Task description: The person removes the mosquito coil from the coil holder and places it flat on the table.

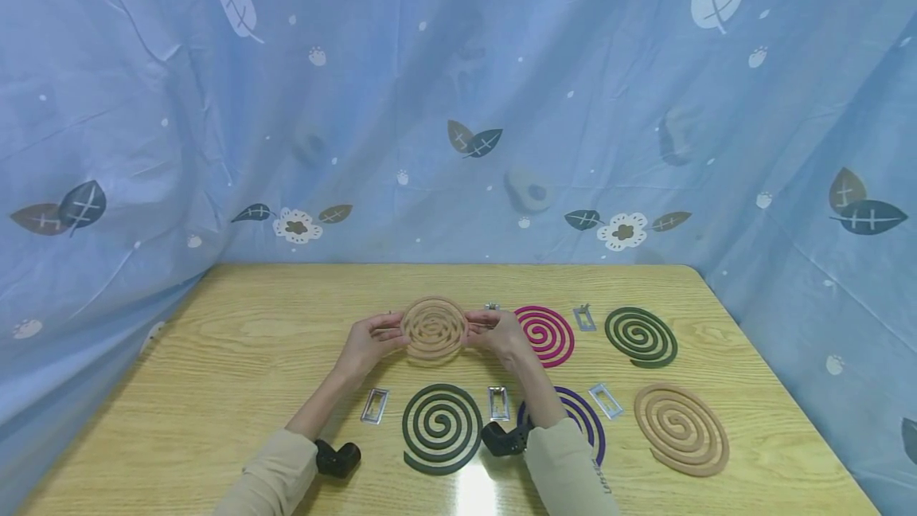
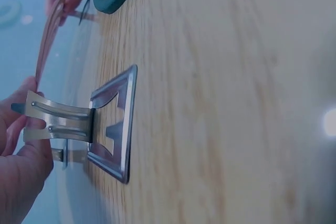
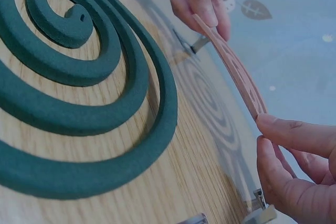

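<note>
Both hands hold a tan mosquito coil (image 1: 433, 330) raised above the back middle of the table, one at each side edge. My left hand (image 1: 368, 345) pinches its left edge, and my right hand (image 1: 499, 335) pinches the right edge between thumb and fingers. Seen edge-on in the right wrist view, the coil (image 3: 236, 72) is thin and tilted, and its shadow falls on the table. Its turns look closely packed. A metal coil stand (image 2: 113, 124) rises from the table near the left hand in the left wrist view. Beneath the arms lies a dark green coil (image 1: 442, 422).
A pink coil (image 1: 540, 330), a purple coil (image 1: 598, 430), a second green coil (image 1: 639, 331) and another tan coil (image 1: 677, 420) lie to the right. Metal stands (image 1: 374, 406) sit among them. Blue printed cloth (image 1: 401, 86) hangs behind the wooden table (image 1: 236, 388).
</note>
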### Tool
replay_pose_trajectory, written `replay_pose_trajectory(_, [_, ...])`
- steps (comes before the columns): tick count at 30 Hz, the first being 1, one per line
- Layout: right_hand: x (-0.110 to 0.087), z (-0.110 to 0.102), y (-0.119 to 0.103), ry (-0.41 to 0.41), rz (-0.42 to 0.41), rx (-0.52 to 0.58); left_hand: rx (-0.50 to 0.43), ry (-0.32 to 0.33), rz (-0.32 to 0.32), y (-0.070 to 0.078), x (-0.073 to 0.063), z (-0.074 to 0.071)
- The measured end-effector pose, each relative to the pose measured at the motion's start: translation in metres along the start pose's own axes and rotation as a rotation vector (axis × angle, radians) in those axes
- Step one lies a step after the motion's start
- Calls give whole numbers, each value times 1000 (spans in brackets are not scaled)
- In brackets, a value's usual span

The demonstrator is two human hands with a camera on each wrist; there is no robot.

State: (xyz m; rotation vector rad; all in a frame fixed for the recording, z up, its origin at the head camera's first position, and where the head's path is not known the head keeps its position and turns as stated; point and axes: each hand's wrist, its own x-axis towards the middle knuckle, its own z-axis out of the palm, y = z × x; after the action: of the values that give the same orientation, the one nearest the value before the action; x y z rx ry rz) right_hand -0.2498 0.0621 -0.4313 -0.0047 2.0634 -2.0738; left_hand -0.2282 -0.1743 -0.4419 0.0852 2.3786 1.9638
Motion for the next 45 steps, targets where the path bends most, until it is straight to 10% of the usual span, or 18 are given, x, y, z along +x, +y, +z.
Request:
replay_pose_trajectory(35, [0,-9,1,72,-24,-114,78,-16,62,1,8,17])
replay_pose_trajectory(45, [-4,-8,-1,97,-46,-139,245,-9,100,2,6,16])
